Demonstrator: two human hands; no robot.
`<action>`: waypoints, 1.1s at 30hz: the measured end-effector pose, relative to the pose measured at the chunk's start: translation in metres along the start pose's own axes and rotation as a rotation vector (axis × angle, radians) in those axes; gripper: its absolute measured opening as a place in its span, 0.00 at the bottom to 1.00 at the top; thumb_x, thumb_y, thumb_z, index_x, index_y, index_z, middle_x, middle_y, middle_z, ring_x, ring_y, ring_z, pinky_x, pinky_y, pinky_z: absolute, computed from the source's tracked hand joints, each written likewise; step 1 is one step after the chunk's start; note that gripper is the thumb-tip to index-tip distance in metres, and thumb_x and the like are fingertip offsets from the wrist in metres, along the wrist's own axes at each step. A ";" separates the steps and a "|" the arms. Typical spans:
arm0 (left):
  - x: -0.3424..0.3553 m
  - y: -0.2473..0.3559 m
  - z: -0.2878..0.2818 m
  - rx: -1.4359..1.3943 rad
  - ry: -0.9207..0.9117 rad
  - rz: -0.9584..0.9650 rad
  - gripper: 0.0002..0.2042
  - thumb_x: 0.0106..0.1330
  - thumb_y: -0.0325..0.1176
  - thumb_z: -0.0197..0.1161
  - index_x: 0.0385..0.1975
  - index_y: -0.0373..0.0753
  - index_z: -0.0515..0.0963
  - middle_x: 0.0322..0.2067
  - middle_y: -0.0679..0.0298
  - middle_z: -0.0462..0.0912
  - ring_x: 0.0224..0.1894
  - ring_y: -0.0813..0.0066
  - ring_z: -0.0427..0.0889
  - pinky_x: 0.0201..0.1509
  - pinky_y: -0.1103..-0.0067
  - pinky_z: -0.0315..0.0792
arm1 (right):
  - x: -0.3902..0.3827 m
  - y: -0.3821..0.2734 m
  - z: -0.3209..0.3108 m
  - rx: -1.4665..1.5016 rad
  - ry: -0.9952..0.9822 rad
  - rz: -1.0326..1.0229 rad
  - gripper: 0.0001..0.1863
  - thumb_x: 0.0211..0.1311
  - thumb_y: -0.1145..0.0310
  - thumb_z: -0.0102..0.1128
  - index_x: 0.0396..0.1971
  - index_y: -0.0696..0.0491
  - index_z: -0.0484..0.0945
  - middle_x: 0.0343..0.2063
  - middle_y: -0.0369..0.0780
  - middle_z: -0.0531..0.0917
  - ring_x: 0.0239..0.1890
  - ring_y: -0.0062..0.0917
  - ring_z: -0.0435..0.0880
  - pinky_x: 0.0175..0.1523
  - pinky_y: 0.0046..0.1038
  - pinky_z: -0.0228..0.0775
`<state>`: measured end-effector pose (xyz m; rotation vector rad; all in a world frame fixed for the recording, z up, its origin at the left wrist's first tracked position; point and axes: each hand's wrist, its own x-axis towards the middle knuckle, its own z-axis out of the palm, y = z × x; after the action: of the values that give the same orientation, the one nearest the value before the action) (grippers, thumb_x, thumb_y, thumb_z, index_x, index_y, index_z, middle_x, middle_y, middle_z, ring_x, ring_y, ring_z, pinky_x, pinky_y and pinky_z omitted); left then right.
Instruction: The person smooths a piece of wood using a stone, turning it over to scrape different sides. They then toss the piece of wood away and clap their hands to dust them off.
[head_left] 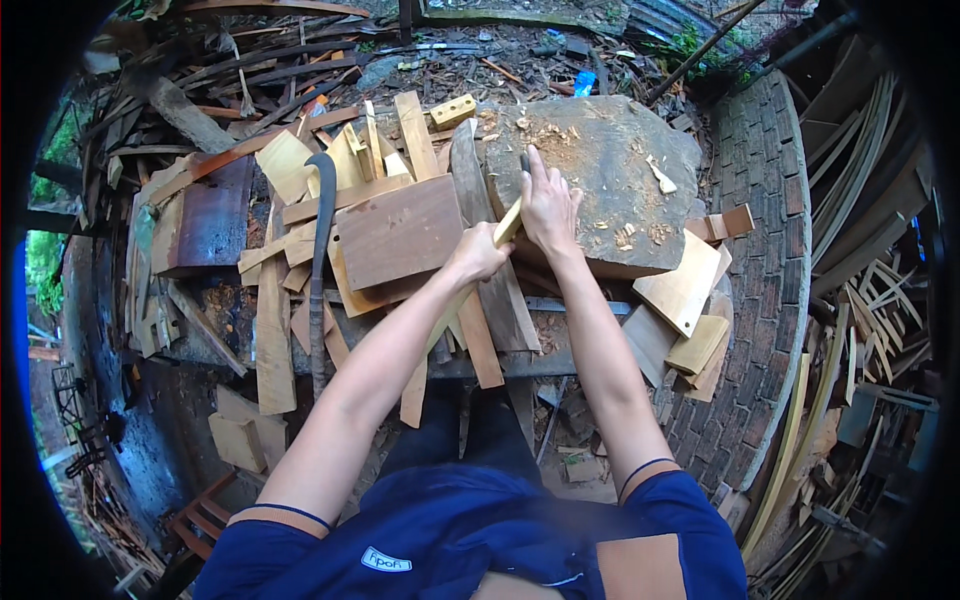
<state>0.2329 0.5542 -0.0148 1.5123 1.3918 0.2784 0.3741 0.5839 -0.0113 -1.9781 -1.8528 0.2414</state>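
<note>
My left hand (pixel 480 252) is closed around a long, pale yellow wooden stick (pixel 510 220) that slants away from me. Its lower part runs down beside my left forearm. At the stick's far end, my right hand (pixel 548 205) is pressed over it, fingers together and partly hiding it. A small dark tip (pixel 525 161) shows by the right fingertips; whether it belongs to the stick I cannot tell. Under the right hand lies a large, grey-brown wood block (pixel 610 150) scattered with shavings. A brown rectangular wood block (pixel 398 232) sits left of my left hand.
A curved dark tool (pixel 322 220) with a hooked top stands left of the brown block. Offcuts, including a pale board (pixel 680 285), lie on both sides. A brick strip (pixel 755 250) curves along the right, with piled wood strips (pixel 880 330) beyond.
</note>
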 end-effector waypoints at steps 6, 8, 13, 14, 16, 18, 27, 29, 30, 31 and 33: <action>0.002 -0.001 -0.001 0.003 0.054 0.022 0.12 0.57 0.33 0.60 0.38 0.36 0.79 0.31 0.45 0.82 0.39 0.47 0.82 0.45 0.63 0.75 | -0.018 -0.004 0.004 0.023 0.005 -0.065 0.27 0.69 0.57 0.41 0.68 0.40 0.56 0.34 0.42 0.73 0.39 0.33 0.74 0.46 0.39 0.55; 0.002 0.005 0.002 0.001 0.029 -0.003 0.11 0.57 0.33 0.60 0.38 0.36 0.79 0.31 0.45 0.82 0.38 0.46 0.81 0.45 0.63 0.75 | 0.005 -0.002 0.007 -0.100 0.059 -0.078 0.27 0.69 0.57 0.42 0.68 0.39 0.56 0.33 0.40 0.72 0.38 0.32 0.73 0.44 0.36 0.54; 0.002 -0.014 -0.004 0.089 0.114 0.169 0.11 0.57 0.32 0.59 0.38 0.37 0.79 0.32 0.44 0.82 0.39 0.47 0.81 0.45 0.62 0.74 | -0.031 -0.008 0.005 0.076 0.060 -0.048 0.28 0.68 0.57 0.44 0.67 0.40 0.57 0.35 0.42 0.73 0.40 0.34 0.74 0.47 0.40 0.55; 0.004 -0.013 -0.004 0.089 0.114 0.172 0.11 0.57 0.32 0.59 0.38 0.37 0.79 0.32 0.44 0.82 0.39 0.47 0.81 0.45 0.62 0.74 | -0.028 -0.005 0.003 0.033 0.049 -0.064 0.28 0.68 0.56 0.44 0.67 0.40 0.57 0.35 0.42 0.73 0.40 0.34 0.74 0.46 0.40 0.55; 0.004 -0.013 -0.003 0.090 0.099 0.132 0.11 0.57 0.33 0.60 0.39 0.37 0.79 0.32 0.44 0.82 0.39 0.46 0.81 0.45 0.62 0.75 | -0.010 -0.011 -0.003 -0.005 0.025 -0.067 0.26 0.69 0.57 0.42 0.67 0.41 0.58 0.35 0.42 0.74 0.42 0.32 0.75 0.50 0.42 0.56; -0.001 0.012 -0.005 -0.001 -0.016 -0.087 0.12 0.58 0.33 0.60 0.39 0.36 0.79 0.31 0.44 0.82 0.39 0.47 0.81 0.45 0.63 0.75 | 0.012 -0.005 0.002 -0.043 -0.033 -0.023 0.27 0.69 0.55 0.40 0.67 0.39 0.57 0.38 0.44 0.76 0.45 0.36 0.76 0.53 0.45 0.55; -0.003 -0.016 -0.002 -0.001 0.076 0.081 0.12 0.59 0.36 0.62 0.38 0.35 0.78 0.24 0.50 0.81 0.28 0.57 0.83 0.34 0.69 0.75 | 0.023 0.042 -0.017 0.165 -0.058 0.253 0.30 0.69 0.47 0.35 0.69 0.38 0.52 0.47 0.48 0.76 0.55 0.41 0.73 0.61 0.57 0.47; -0.016 -0.011 -0.006 -0.152 -0.036 0.110 0.10 0.61 0.35 0.62 0.37 0.36 0.77 0.19 0.60 0.76 0.20 0.70 0.76 0.25 0.76 0.70 | 0.009 0.045 -0.026 -0.163 -0.072 0.221 0.31 0.69 0.45 0.37 0.68 0.39 0.54 0.50 0.48 0.74 0.58 0.39 0.69 0.61 0.56 0.46; -0.023 -0.008 -0.008 -0.302 -0.138 0.132 0.09 0.64 0.34 0.61 0.37 0.36 0.77 0.14 0.69 0.70 0.13 0.83 0.69 0.16 0.83 0.64 | -0.002 0.046 -0.029 -0.141 0.019 0.195 0.29 0.69 0.46 0.38 0.67 0.39 0.57 0.53 0.49 0.72 0.60 0.38 0.65 0.62 0.55 0.44; -0.032 -0.001 -0.012 -0.299 -0.140 0.138 0.09 0.64 0.34 0.61 0.37 0.36 0.77 0.14 0.69 0.70 0.13 0.83 0.69 0.16 0.83 0.64 | -0.009 0.044 -0.037 -0.142 0.025 0.198 0.29 0.69 0.46 0.38 0.67 0.39 0.57 0.53 0.49 0.72 0.60 0.38 0.65 0.62 0.55 0.44; -0.050 0.011 -0.020 -0.510 -0.329 0.182 0.09 0.65 0.35 0.61 0.37 0.37 0.77 0.15 0.74 0.68 0.14 0.88 0.64 0.16 0.86 0.60 | -0.022 0.044 -0.049 0.355 0.098 0.091 0.28 0.71 0.47 0.36 0.65 0.44 0.63 0.49 0.49 0.75 0.55 0.37 0.71 0.61 0.47 0.53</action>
<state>0.2098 0.5241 0.0242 1.1904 0.8423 0.4381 0.4316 0.5523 0.0110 -1.7941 -1.5382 0.4574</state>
